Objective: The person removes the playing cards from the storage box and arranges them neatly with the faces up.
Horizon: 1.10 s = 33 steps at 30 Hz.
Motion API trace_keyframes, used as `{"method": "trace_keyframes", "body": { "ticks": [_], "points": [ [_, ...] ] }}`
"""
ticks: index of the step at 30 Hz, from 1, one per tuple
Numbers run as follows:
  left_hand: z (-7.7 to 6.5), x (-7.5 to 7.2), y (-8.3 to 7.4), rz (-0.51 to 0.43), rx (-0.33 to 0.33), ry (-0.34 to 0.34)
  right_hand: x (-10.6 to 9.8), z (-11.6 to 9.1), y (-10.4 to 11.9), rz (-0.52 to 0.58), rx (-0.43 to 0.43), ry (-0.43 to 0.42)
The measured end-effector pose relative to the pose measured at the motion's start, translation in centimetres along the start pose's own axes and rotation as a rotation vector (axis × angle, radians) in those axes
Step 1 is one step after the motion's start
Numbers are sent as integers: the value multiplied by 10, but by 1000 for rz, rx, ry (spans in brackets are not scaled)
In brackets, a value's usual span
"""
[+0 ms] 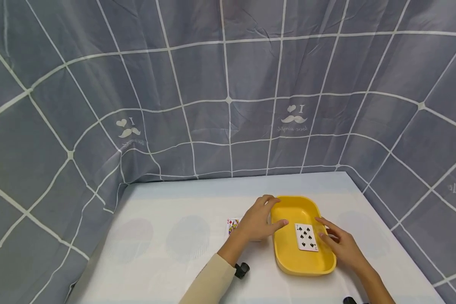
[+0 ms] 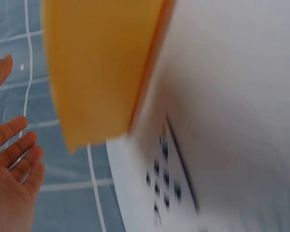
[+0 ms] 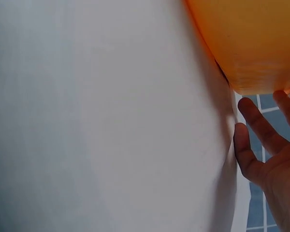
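Note:
A yellow plastic tray (image 1: 289, 253) sits on the white table, and a seven of spades (image 1: 307, 237) lies face up inside it. My left hand (image 1: 260, 219) is spread at the tray's left side, its thumb reaching over the rim; in the left wrist view its fingers (image 2: 21, 147) are parted. On the opposite side is my right hand (image 1: 340, 240), with fingertips at the rim and the thumb over it. Loosely spread fingers (image 3: 261, 128) show beside the tray wall in the right wrist view. Partly hidden under the left hand lies a face card (image 1: 232, 225).
Close to the tray's left side, a card with black pips (image 2: 162, 179) lies blurred on the table (image 1: 156, 253). A grey curtain with white grid lines (image 1: 205, 122) hangs behind the table and along both sides.

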<state>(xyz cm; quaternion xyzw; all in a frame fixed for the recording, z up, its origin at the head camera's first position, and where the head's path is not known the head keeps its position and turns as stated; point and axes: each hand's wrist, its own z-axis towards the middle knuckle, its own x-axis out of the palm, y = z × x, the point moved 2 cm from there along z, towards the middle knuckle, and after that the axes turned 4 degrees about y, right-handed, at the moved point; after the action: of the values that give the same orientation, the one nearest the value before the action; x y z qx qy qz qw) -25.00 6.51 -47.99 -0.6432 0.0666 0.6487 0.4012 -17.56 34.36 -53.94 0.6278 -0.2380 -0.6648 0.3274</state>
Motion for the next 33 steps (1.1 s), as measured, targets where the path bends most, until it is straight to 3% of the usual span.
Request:
{"method": "trace_keyframes", "body": {
  "ticks": [7, 13, 18, 21, 24, 33],
  "points": [
    [20, 33, -24, 128, 21, 62, 9, 0, 1, 24, -10, 22],
    [35, 60, -37, 334, -36, 193, 9, -1, 4, 17, -22, 22],
    [39, 76, -47, 404, -109, 319, 10, -1, 5, 33, -57, 9],
    [39, 83, -49, 427, -153, 370, 11, -1, 5, 49, -73, 11],
    [39, 85, -50, 439, -165, 371, 11, 1, 5, 44, -82, 13],
    [44, 85, -64, 473, -100, 374, 3, -1, 0, 47, -35, 12]
  ]
}}
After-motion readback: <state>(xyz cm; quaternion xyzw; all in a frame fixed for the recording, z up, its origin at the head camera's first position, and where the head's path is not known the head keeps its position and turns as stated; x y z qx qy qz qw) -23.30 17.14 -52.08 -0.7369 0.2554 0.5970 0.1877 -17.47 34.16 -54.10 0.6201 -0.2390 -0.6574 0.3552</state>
